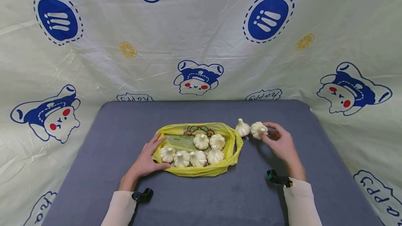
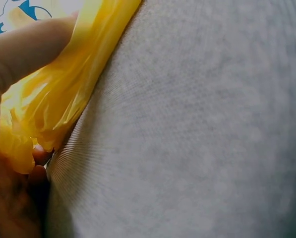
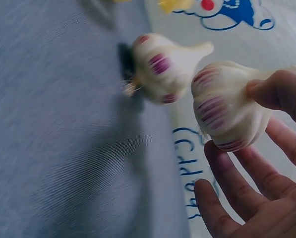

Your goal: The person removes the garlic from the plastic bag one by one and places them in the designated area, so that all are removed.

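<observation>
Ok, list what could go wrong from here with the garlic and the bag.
1. The right hand pinches one garlic bulb only with thumb and fingertips; such a light hold might slip and drop it on the grey mat.
2. A second bulb lies loose beside the held one; a nudge could roll it away.
3. The left hand holds only the edge of the yellow bag; its thin rim may fold inward and block the opening.
</observation>
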`<control>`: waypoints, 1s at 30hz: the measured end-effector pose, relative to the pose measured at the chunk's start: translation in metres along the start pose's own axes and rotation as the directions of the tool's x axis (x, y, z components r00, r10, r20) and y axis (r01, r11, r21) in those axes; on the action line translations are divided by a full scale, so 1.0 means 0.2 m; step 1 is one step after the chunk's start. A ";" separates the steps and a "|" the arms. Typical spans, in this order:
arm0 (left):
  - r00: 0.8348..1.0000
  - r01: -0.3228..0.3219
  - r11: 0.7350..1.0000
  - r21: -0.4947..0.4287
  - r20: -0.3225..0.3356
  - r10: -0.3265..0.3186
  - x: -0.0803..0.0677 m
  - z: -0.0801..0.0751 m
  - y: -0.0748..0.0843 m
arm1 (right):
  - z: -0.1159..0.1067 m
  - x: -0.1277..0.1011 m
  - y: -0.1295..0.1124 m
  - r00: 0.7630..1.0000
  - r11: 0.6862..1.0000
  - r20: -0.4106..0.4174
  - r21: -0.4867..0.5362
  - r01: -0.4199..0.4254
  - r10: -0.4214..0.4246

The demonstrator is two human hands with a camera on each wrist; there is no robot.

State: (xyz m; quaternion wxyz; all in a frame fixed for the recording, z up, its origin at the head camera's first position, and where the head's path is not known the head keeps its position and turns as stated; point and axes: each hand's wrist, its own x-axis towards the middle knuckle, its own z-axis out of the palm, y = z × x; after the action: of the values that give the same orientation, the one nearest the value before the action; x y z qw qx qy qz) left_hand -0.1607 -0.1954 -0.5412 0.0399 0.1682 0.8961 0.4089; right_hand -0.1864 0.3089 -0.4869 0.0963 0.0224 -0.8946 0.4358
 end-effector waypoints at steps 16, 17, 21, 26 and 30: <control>1.000 -0.006 1.000 0.006 0.001 0.006 0.00 0.00 0.00 | 0.00 0.03 0.10 0.996 0.994 0.066 -0.091 -0.057 0.063; 1.000 -0.005 1.000 0.007 0.001 0.005 0.00 0.00 0.00 | 0.01 0.03 0.10 0.996 0.994 0.067 -0.094 -0.058 0.064; 1.000 -0.005 1.000 0.010 0.005 0.005 0.00 0.00 0.00 | 0.01 0.04 0.11 0.993 0.992 0.081 -0.099 -0.072 0.080; 1.000 -0.002 1.000 0.011 0.012 0.002 0.00 0.00 0.00 | 0.02 0.05 0.12 0.987 0.988 0.106 -0.108 -0.108 0.120; 1.000 -0.006 1.000 0.010 0.009 0.006 0.00 0.00 0.00 | 0.04 0.05 0.13 0.988 0.988 0.090 -0.103 -0.118 0.128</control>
State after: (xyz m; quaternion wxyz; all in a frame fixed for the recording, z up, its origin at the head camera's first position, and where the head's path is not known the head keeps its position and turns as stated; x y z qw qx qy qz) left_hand -0.1607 -0.1958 -0.5408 0.0418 0.1729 0.8974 0.4038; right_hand -0.2010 0.3189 -0.5094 0.0272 -0.0166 -0.9179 0.3954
